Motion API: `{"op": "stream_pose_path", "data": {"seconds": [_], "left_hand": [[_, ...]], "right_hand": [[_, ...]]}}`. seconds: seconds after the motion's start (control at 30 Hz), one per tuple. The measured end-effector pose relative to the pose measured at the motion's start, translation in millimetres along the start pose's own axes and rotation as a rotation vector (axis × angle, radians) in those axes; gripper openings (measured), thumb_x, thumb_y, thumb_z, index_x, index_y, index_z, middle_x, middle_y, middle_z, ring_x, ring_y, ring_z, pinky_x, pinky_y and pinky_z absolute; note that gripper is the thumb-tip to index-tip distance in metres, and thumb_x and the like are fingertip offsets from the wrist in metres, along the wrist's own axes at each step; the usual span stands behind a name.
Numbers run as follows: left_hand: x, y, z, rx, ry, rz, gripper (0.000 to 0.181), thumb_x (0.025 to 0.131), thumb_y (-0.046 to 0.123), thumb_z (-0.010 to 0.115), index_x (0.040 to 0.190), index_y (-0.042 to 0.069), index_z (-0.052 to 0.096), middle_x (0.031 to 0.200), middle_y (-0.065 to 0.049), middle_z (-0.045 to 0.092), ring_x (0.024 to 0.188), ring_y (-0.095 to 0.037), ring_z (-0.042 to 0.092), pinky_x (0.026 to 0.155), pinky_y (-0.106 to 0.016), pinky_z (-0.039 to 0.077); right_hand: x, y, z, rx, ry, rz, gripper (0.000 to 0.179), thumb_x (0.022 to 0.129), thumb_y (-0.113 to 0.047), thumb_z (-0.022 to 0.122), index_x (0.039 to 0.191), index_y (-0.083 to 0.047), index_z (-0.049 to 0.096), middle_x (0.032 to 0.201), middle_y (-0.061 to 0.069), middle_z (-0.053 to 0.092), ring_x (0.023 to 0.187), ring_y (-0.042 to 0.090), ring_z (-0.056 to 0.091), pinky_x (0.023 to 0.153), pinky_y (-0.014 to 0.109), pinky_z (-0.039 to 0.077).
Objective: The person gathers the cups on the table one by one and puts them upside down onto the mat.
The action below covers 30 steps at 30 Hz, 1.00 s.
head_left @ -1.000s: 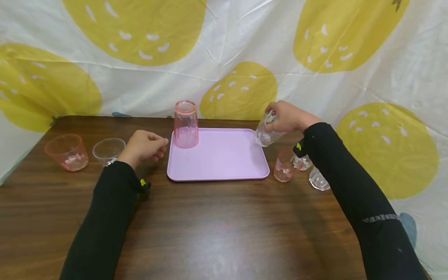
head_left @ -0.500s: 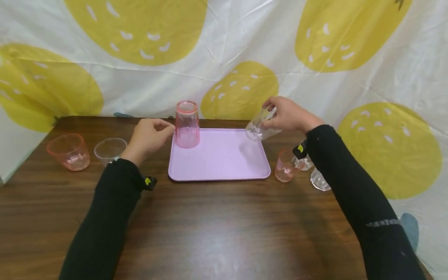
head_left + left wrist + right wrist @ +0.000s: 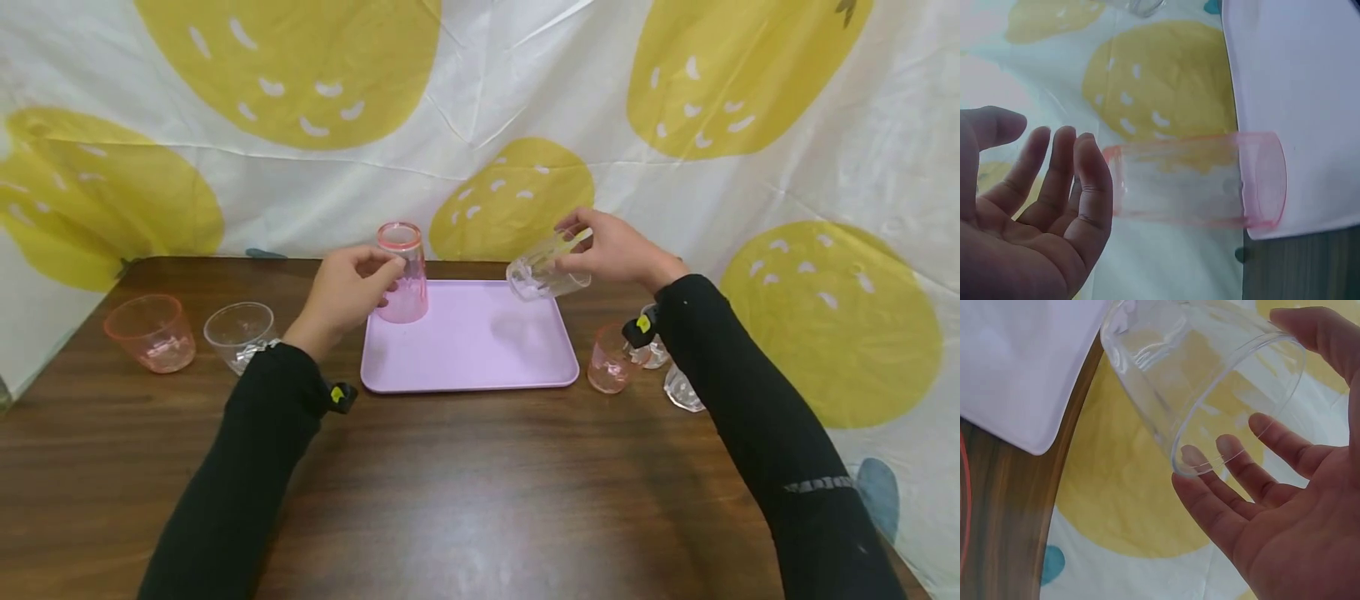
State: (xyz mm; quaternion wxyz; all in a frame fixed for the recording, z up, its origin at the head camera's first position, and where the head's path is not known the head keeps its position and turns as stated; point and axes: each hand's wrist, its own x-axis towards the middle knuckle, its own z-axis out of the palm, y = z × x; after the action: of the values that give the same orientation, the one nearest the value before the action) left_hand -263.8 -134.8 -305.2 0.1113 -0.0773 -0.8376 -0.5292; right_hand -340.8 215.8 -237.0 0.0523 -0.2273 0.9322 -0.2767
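A tall pink glass [image 3: 408,302] stands upright on the back left corner of the lilac tray [image 3: 472,371]. My left hand [image 3: 347,287] overlaps its left side in the head view. In the left wrist view the fingers [image 3: 1093,181] are loosely bent beside one end of the glass, the thumb apart, nothing between them. Over the tray's back right part, my right hand [image 3: 621,250] holds a clear glass [image 3: 534,275] tilted, its base toward the left. The right wrist view shows thumb and fingertips around the rim of this clear glass [image 3: 1210,394].
Left of the tray, a wide pink glass [image 3: 153,337] and a clear glass [image 3: 238,333] stand on the brown wooden table [image 3: 465,492]. On the right are a small pink glass [image 3: 609,367] and clear glasses [image 3: 682,390], partly behind the right sleeve. A patterned cloth [image 3: 315,200] hangs behind.
My left hand has moved right and up to the tall pink glass. My right hand has carried the clear glass leftward over the tray, tilting it further.
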Motion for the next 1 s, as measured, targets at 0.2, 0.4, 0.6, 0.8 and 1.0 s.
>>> {"op": "stream_pose_path", "data": {"seconds": [0.2, 0.4, 0.6, 0.8, 1.0], "left_hand": [[1.1, 3.8, 7.7, -0.035, -0.046, 0.011, 0.032, 0.096, 0.027, 0.069, 0.116, 0.001, 0.07, 0.109, -0.017, 0.072, 0.089, -0.02, 0.069, 0.069, -0.023, 0.058], [1.9, 3.5, 12.4, -0.024, -0.084, 0.017, 0.04, 0.092, 0.031, 0.074, 0.122, 0.005, 0.067, 0.119, -0.013, 0.07, 0.107, -0.026, 0.067, 0.084, -0.032, 0.057], [3.1, 3.2, 18.5, -0.065, -0.113, 0.025, 0.051, 0.089, 0.033, 0.077, 0.13, 0.006, 0.061, 0.127, -0.013, 0.064, 0.117, -0.03, 0.063, 0.1, -0.046, 0.052], [4.7, 4.1, 25.7, -0.113, -0.112, 0.029, 0.061, 0.085, 0.03, 0.082, 0.135, 0.007, 0.056, 0.134, -0.01, 0.06, 0.12, -0.03, 0.06, 0.098, -0.043, 0.052], [6.4, 7.0, 29.2, -0.142, -0.117, 0.046, 0.07, 0.082, 0.026, 0.085, 0.141, 0.009, 0.051, 0.139, -0.013, 0.055, 0.124, -0.029, 0.058, 0.1, -0.045, 0.053]], "right_hand": [[2.8, -1.3, 2.1, 0.125, 0.017, -0.002, 0.058, 0.089, -0.03, 0.074, 0.137, -0.008, 0.049, 0.132, 0.013, 0.053, 0.117, 0.031, 0.062, 0.085, 0.037, 0.054], [3.8, -5.2, 3.1, 0.212, 0.034, -0.008, 0.058, 0.091, -0.028, 0.072, 0.139, -0.007, 0.049, 0.134, 0.015, 0.053, 0.12, 0.032, 0.059, 0.081, 0.03, 0.053], [4.3, -6.5, 9.3, 0.335, 0.036, -0.019, 0.053, 0.093, -0.026, 0.069, 0.139, -0.007, 0.049, 0.134, 0.015, 0.053, 0.115, 0.027, 0.06, 0.093, 0.033, 0.052], [7.3, -8.5, 18.1, 0.522, 0.02, -0.032, 0.053, 0.094, -0.021, 0.065, 0.14, -0.004, 0.046, 0.131, 0.013, 0.049, 0.112, 0.022, 0.057, 0.104, 0.041, 0.049], [9.1, -7.3, 28.4, 0.716, -0.02, -0.044, 0.052, 0.096, -0.016, 0.06, 0.142, -0.003, 0.041, 0.13, 0.009, 0.049, 0.117, 0.02, 0.054, 0.11, 0.043, 0.043]]}}
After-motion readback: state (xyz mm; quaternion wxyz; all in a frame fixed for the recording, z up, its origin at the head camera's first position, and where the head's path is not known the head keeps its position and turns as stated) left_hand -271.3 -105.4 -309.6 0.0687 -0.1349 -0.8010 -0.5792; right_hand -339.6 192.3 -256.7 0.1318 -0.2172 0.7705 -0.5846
